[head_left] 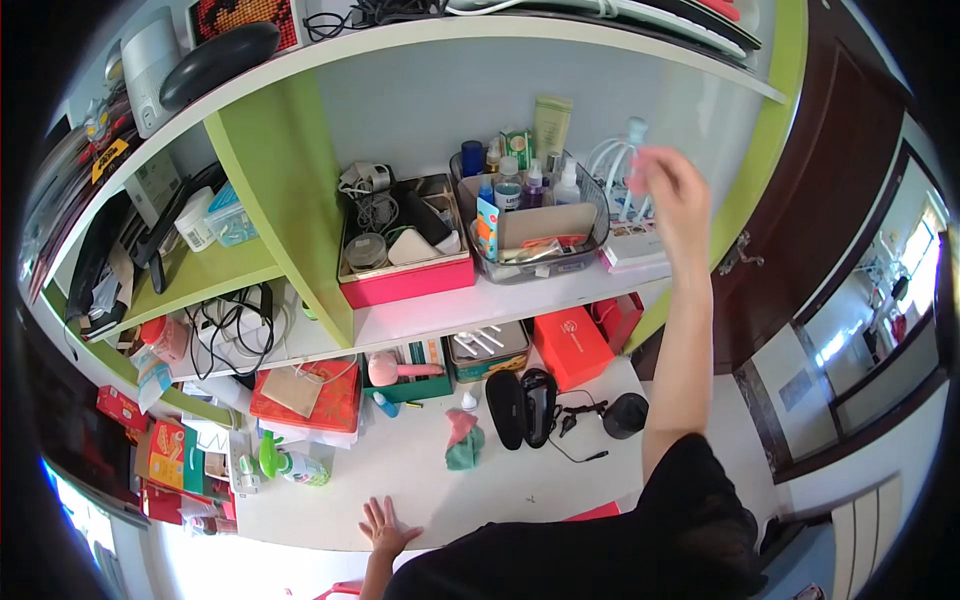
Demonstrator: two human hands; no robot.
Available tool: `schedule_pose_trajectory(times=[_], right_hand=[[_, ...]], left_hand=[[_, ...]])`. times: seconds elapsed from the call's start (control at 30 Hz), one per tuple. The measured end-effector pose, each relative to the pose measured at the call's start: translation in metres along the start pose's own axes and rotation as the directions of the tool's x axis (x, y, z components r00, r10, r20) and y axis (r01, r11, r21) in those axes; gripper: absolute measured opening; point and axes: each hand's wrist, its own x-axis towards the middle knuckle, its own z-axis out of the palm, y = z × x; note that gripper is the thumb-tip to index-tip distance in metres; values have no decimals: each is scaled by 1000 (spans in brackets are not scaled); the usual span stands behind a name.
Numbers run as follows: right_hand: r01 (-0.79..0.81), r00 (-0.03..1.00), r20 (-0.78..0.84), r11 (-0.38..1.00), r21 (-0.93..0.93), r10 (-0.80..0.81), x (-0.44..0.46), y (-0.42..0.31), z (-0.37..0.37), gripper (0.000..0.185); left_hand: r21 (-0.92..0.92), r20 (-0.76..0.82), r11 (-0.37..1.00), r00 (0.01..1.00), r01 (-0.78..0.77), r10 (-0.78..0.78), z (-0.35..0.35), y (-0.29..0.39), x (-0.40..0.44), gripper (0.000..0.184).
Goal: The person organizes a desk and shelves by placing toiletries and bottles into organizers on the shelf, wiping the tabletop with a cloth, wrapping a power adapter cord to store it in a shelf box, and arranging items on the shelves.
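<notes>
My left hand [387, 528] lies flat on the white desk [340, 505] near its front edge, fingers spread, holding nothing. My right hand [680, 200] is raised at the right end of the shelf, its fingers curled together. A blurred pink patch shows at the fingertips; what it is I cannot make out. Just left of these fingers stands a pale blue item with white loops [637, 132], partly hidden. Beside it is a clear plastic basket [540, 262] of bottles and tubes. A pink-and-green cloth [463, 445] lies crumpled on the desk.
A green-topped spray bottle [292, 465] lies at the desk's left. An open black case [522, 408], a cable [570, 450] and a black cylinder [625, 416] are at the right. A pink box [410, 288] of odds and ends and a red box [572, 347] are farther back.
</notes>
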Motion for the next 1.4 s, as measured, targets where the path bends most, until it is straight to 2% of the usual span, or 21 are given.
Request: schedule_pose_trajectory(times=[0.07, 0.13, 0.17, 0.2, 0.23, 0.27, 0.33, 0.37, 0.4, 0.43, 0.5, 0.6, 0.7, 0.8, 0.9, 1.0, 1.1, 1.17, 1.27, 1.37, 1.4], right_hand=[[55, 998, 1, 998, -11, -55, -53, 1, -20, 15], [-165, 985, -13, 968, 191, 171, -118, 20, -23, 12], [-287, 957, 26, 931, 224, 289, -150, 31, -19, 11], [-435, 900, 104, 878, 200, 423, -186, 46, -16, 13], [-540, 829, 195, 841, 36, 524, -225, 63, -12, 15], [-682, 691, 311, 731, -17, 652, -268, 77, -11, 15], [-612, 487, 537, 708, -352, 688, -343, 84, -10, 15], [-485, 570, 587, 812, -325, 575, -394, 100, -8, 14], [-565, 473, 628, 760, -321, 617, -434, 103, -10, 14], [-583, 301, 659, 680, -445, 689, -453, 92, -14, 15], [-530, 415, 648, 748, -398, 639, -513, 103, -19, 15], [-501, 408, 489, 637, -586, 771, -521, 110, -24, 22], [-393, 637, 224, 560, -730, 738, -523, 126, -24, 35], [20, 713, 402, 557, -831, 574, -541, 122, -5, 44], [-31, 682, 558, 781, -624, 473, -549, 114, 17, 48], [-285, 649, 593, 875, -391, 477, -541, 114, 27, 45], [-252, 800, 421, 876, -412, 428, -526, 135, 18, 37], [-304, 853, 267, 842, -446, 449, -506, 149, 13, 30], [-356, 821, 279, 828, -433, 499, -472, 149, 24, 29], [-152, 866, 394, 912, -380, 308, -463, 153, 61, 31], [-102, 819, 495, 924, -370, 289, -462, 158, 72, 31]], left_hand=[[6, 1, 1000, 1000, 1, -1, 2, -1, 1, 121], [15, 5, 1000, 1000, 5, -5, 4, -3, 2, 121], [8, -8, 1000, 1000, -7, 7, 5, -3, 6, 121], [10, -10, 1000, 1000, -13, 13, 8, -4, 12, 121], [24, 6, 1000, 1000, -8, 8, 13, -12, 9, 121], [45, -4, 999, 1000, -7, 7, 17, -17, 7, 120], [71, -25, 997, 1000, -14, 16, 20, -19, 15, 119], [73, -41, 997, 999, -28, 31, 22, -19, 12, 118], [90, -26, 996, 999, -24, 26, 18, -13, 8, 117], [98, -30, 995, 999, -23, 26, 15, -9, 8, 116], [99, -6, 995, 1000, 2, -1, 16, -8, 9, 115], [84, 15, 996, 1000, 18, -19, 11, -6, 9, 115], [91, 30, 996, 999, 14, -16, 3, 0, 6, 112], [92, 29, 996, 1000, 6, -8, -4, 4, 2, 108], [120, 6, 993, 1000, -20, 19, 3, -5, 4, 104], [112, -9, 992, 998, -61, 62, 9, -12, 4, 99], [117, -18, 992, 998, -55, 57, 2, -10, -2, 95], [109, -9, 993, 999, -42, 44, -3, -3, -4, 95], [107, -15, 994, 1000, -20, 22, -3, -1, -4, 95], [107, -16, 994, 1000, -11, 13, -4, -1, -3, 96], [103, -14, 995, 1000, -5, 6, -6, 1, -4, 96]])
